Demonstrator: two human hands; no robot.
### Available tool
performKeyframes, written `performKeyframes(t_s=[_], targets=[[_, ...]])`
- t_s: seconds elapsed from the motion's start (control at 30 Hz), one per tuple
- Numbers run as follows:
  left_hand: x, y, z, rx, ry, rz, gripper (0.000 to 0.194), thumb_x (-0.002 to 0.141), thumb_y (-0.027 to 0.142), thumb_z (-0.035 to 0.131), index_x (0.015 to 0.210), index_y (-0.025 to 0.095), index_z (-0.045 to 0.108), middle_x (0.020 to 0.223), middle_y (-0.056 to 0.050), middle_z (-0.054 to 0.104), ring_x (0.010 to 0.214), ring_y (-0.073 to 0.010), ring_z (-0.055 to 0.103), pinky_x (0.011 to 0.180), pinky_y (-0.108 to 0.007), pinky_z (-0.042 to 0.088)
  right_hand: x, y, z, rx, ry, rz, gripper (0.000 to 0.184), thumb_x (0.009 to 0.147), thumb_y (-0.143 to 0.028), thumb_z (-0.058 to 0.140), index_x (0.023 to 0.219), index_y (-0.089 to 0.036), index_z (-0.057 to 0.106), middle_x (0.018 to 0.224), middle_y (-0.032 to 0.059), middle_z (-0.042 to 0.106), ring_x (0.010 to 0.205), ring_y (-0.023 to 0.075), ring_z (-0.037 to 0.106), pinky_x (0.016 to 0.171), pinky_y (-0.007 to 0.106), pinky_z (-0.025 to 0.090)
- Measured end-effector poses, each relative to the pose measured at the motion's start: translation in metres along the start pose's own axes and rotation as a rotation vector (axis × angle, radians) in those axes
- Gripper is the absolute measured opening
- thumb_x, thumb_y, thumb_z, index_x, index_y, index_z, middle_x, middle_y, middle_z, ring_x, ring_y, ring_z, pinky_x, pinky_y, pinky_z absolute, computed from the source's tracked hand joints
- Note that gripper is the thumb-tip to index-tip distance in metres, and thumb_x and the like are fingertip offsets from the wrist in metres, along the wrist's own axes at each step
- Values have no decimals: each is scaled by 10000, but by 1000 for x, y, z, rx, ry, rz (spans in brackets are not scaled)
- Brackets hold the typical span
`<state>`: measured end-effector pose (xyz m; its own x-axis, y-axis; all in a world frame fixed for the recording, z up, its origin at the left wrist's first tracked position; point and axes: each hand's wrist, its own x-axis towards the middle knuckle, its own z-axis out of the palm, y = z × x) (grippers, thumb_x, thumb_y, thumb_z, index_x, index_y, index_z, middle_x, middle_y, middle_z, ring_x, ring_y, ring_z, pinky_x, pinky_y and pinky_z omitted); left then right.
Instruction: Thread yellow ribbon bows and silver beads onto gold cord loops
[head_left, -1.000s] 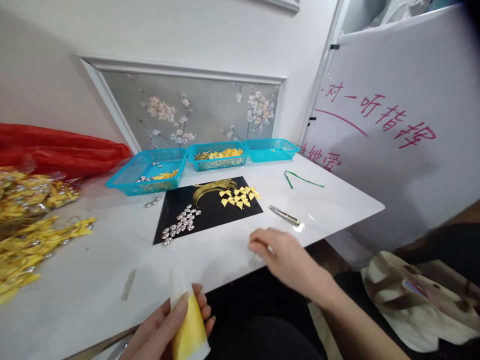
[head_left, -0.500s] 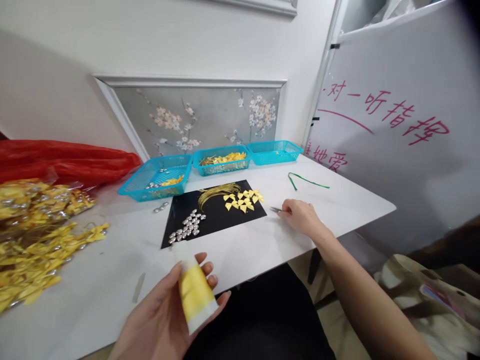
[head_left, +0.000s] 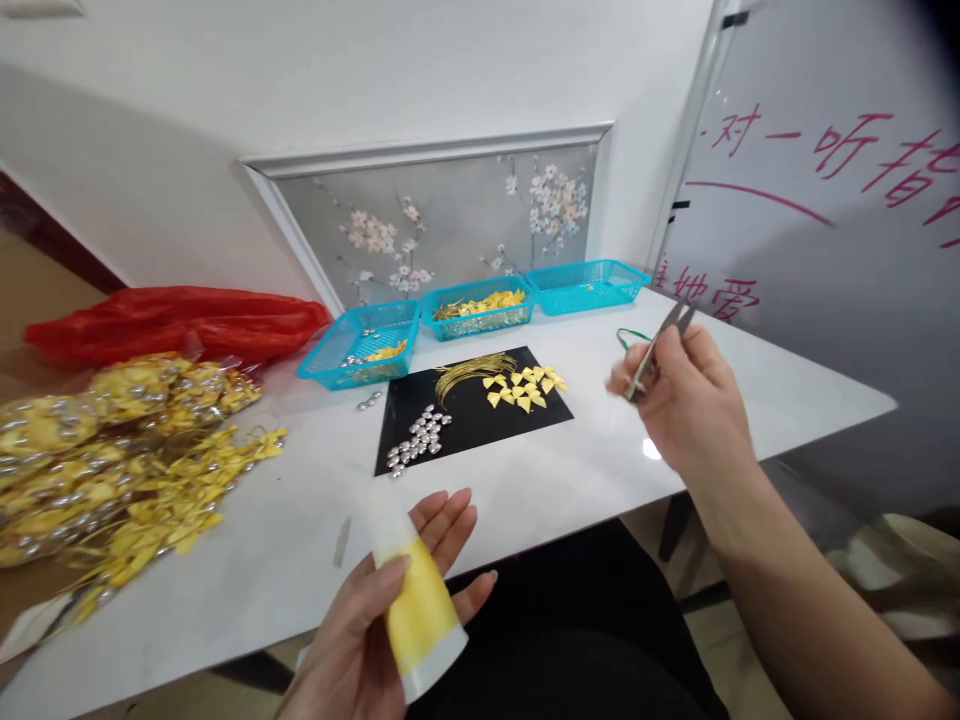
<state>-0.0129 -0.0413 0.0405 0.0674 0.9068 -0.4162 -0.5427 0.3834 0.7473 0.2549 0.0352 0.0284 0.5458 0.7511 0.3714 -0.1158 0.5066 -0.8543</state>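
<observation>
Hands apart: my left hand (head_left: 367, 612) cradles the yellow-white tube (head_left: 422, 600) nearside of the black mat (head_left: 484, 425), my right hand (head_left: 697, 405) grips the snips (head_left: 658, 340) right of that mat; best, I judge, to hold the tube lightly, the snips pointing away.

The tube (head_left: 424, 606) in the left hand (head_left: 366, 630) looked like smooth plastic with a soft sheen; the snips (head_left: 661, 332) in the right hand (head_left: 697, 400) were metal. Below both hands, the table (head_left: 555, 490) was smooth and glossy. Beyond the left hand, beads (head_left: 420, 440) gleamed silvery on a smooth black sheet (head_left: 480, 430); farther off, the baskets (head_left: 589, 290) were latticed plastic. To its left, red cloth (head_left: 176, 325) looked sheer and crinkled.
</observation>
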Motion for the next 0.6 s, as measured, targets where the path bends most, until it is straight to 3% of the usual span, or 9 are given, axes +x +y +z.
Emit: performKeyframes(t_s=[0.07,0.13,0.23,0.33,0.47,0.6], targets=[[-1,0,-6,-45,-71,17,317,910,191,592,1198,188,722,1419,-128,633,1431,-390,405,943,-588,568,-43,-12,11,-71,-277,199,271,991,-488,508,857,-268,423,597,-90,490,419,93,375,436,222,298],[-1,0,-10,-60,-125,51,334,919,203,563,1212,202,723,1443,-120,614,1452,-395,363,970,-598,542,-81,-19,21,-186,-560,296,213,1043,-462,398,952,-274,439,612,-83,432,504,118,385,471,228,311],[0,-2,-17,-73,-175,83,375,914,201,545,1249,220,713,1459,-110,602,1462,-381,350,1000,-579,523,-112,-22,36,-337,-865,330,342,1067,-444,313,846,-231,464,684,-44,462,617,126,428,584,262,355],[0,-3,-22,-72,-196,104,399,898,218,578,1277,244,701,1470,-91,594,1462,-349,360,1017,-498,527,-118,-21,50,-371,-963,359,425,1074,-398,284,722,-208,428,698,-26,498,648,125,446,632,271,357],[-2,-5,-25,-12,-191,157,452,821,216,698,1269,279,708,1475,-55,594,1463,-318,367,1000,-364,544,-118,-20,59,-418,-1014,362,397,1060,-330,322,698,-203,425,682,-29,508,644,118,450,618,262,333],[-6,-10,-23,39,-115,205,510,742,259,800,1245,299,722,1481,-36,589,1464,-325,362,1053,-356,499,-122,-21,60,-467,-1010,323,386,1050,-338,335,698,-204,420,660,-28,503,615,115,433,595,261,317]])
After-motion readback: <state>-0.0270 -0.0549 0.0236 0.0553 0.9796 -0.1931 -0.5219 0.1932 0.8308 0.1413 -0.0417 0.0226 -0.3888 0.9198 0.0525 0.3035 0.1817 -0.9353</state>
